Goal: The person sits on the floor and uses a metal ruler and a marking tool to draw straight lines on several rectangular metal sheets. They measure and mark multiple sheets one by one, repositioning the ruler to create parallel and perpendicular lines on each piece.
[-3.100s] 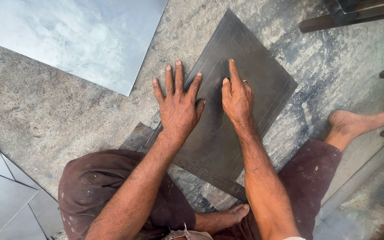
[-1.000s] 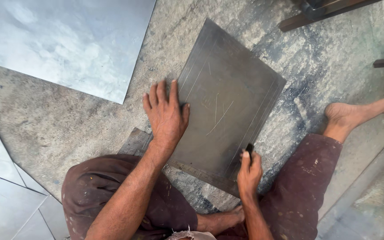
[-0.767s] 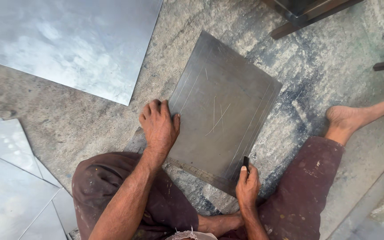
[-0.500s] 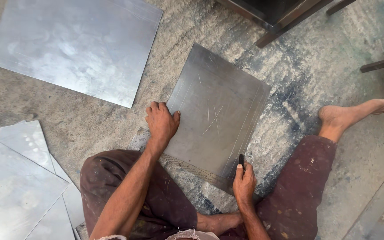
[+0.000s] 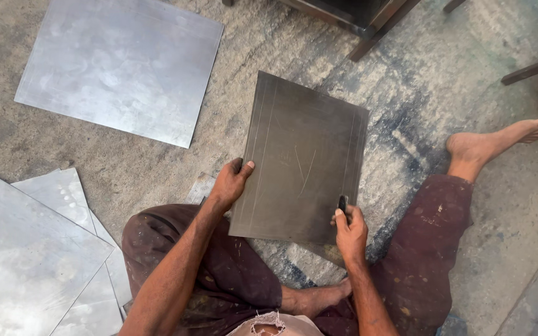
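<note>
- Left hand (image 5: 230, 185) curls around the dark metal sheet (image 5: 303, 158) at its left edge; a bare, possibly sharp edge could cut.
- Right hand (image 5: 350, 229) pinches a small dark tool (image 5: 342, 203) at the sheet's lower right corner; it could skid.

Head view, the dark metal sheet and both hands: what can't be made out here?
- Small dark tool in the right hand: mostly wrapped by the fingers and too small to identify.
- Near edge of the dark metal sheet: partly covered by both hands; the left hand hides its left edge.
- Pale sheets at lower left: cut off by the frame.
- Dark frame at top: cut off.
</note>
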